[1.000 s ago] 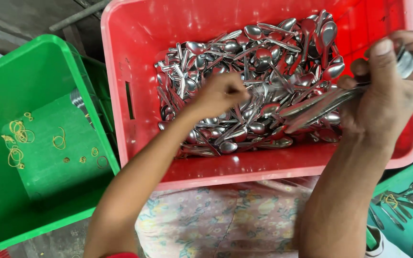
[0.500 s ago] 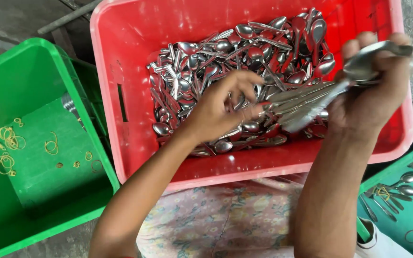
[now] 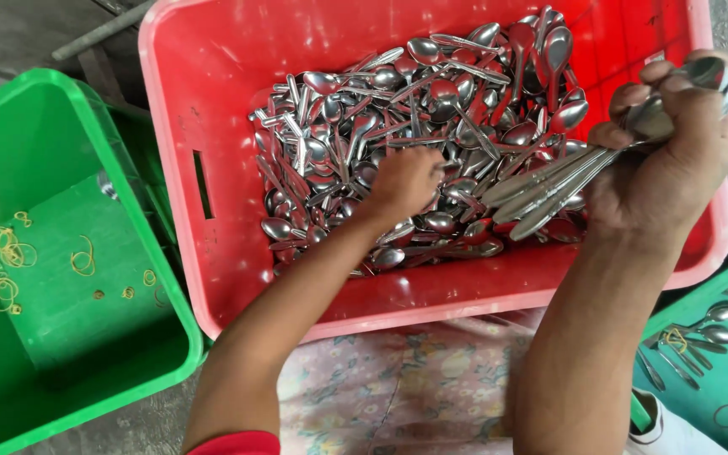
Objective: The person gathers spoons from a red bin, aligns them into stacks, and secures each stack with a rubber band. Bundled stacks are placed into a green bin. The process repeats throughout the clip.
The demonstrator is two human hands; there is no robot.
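A red plastic crate point(image 3: 212, 101) holds a heap of loose steel spoons point(image 3: 355, 126). My left hand point(image 3: 404, 181) reaches down into the heap, its fingers curled among the spoons; I cannot tell what it grips. My right hand point(image 3: 667, 152) hovers over the crate's right side, shut on a bundle of spoons point(image 3: 549, 190) whose handles point down to the left.
A green crate point(image 3: 52, 135) stands at the left, with yellow rubber bands point(image 3: 6, 270) on its floor. A teal tray point(image 3: 718, 371) at the lower right carries a few bundled spoons point(image 3: 701, 329). Floral cloth point(image 3: 398, 388) covers my lap below.
My left hand has dropped from near the bundle into the spoon heap. My right hand still grips its bundle, lifted slightly toward the right.
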